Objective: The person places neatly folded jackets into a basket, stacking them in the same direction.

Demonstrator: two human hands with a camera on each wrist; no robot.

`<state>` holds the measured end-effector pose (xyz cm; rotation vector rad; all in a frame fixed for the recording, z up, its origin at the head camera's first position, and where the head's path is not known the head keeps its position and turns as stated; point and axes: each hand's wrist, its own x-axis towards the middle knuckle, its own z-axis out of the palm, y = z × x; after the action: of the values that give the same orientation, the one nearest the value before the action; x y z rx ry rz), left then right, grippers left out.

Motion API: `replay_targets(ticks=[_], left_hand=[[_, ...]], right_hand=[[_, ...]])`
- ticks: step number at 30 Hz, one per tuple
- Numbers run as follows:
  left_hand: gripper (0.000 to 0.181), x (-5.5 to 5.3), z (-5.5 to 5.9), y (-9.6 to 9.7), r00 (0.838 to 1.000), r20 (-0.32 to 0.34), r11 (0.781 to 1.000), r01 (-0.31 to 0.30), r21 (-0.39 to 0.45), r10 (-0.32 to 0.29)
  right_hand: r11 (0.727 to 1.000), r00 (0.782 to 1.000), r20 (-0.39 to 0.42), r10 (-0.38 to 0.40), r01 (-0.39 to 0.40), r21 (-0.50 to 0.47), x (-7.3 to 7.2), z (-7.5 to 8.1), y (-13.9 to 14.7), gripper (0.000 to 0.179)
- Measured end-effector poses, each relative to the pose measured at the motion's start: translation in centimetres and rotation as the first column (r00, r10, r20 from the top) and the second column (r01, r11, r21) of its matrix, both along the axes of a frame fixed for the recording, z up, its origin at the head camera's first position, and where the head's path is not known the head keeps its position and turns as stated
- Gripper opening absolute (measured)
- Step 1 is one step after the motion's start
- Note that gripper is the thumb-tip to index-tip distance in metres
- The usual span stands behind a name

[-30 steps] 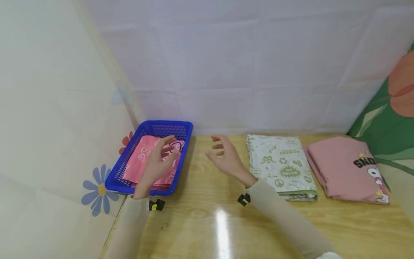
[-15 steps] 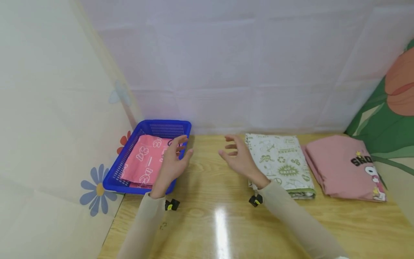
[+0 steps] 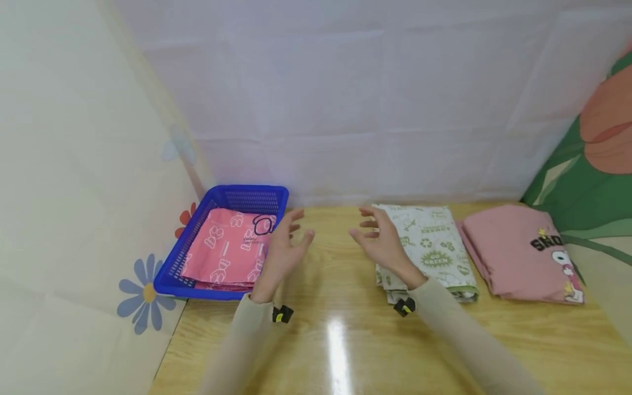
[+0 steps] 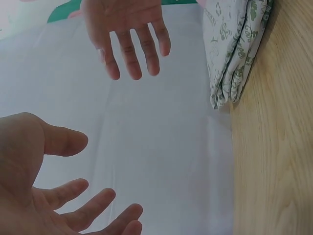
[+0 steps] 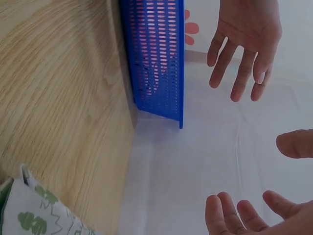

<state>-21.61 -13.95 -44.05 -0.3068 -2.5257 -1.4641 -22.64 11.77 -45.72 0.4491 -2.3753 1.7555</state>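
Both hands hover over the table with relaxed, spread fingers and hold nothing. In the head view the left hand (image 3: 283, 252) overlaps the right rim of a blue plastic basket (image 3: 212, 295), where a folded pink cloth (image 3: 222, 247) with white print lies. The right hand (image 3: 382, 244) overlaps the left edge of a folded white cloth (image 3: 429, 241) with green print. The wrist views show the palms facing each other across a gap. The white cloth's layered folded edge (image 4: 234, 58) appears in the left wrist view, and the basket's slotted side (image 5: 156, 58) in the right wrist view.
A folded dusty-pink garment (image 3: 513, 252) with a cartoon dog print lies right of the white cloth. The wooden table (image 3: 316, 351) meets a pale sheet wall (image 3: 306, 109) at the back. A side wall (image 3: 74, 219) with printed flowers stands at the left.
Both hands have moved rightward, the left one from over the pink cloth to the basket's right edge, the right one to the white cloth's edge. The view has shifted slightly.
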Motion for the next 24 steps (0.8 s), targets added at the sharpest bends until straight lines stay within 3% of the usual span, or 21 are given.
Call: replay_targets(ticks=[7, 16, 24], left_hand=[[0.062, 0.1, -1.0, 1.9, 0.999, -0.046, 1.0, 0.017, 0.003, -0.017], [0.059, 0.1, -1.5, 4.3, 0.999, -0.04, 1.0, 0.02, 0.013, -0.019], [0.061, 0.2, -2.9, 5.7, 0.998, -0.046, 0.998, 0.038, 0.054, -0.036]], right_hand=[[0.998, 0.999, -0.049, -0.021, 0.024, 0.063, -0.3, -1.1, 2.4, 0.064], [0.991, 0.998, -0.02, -0.064, 0.066, 0.116, -0.1, -1.2, 4.4, 0.063], [0.986, 0.994, -0.005, -0.113, 0.113, 0.123, 0.1, -1.3, 6.9, 0.062]])
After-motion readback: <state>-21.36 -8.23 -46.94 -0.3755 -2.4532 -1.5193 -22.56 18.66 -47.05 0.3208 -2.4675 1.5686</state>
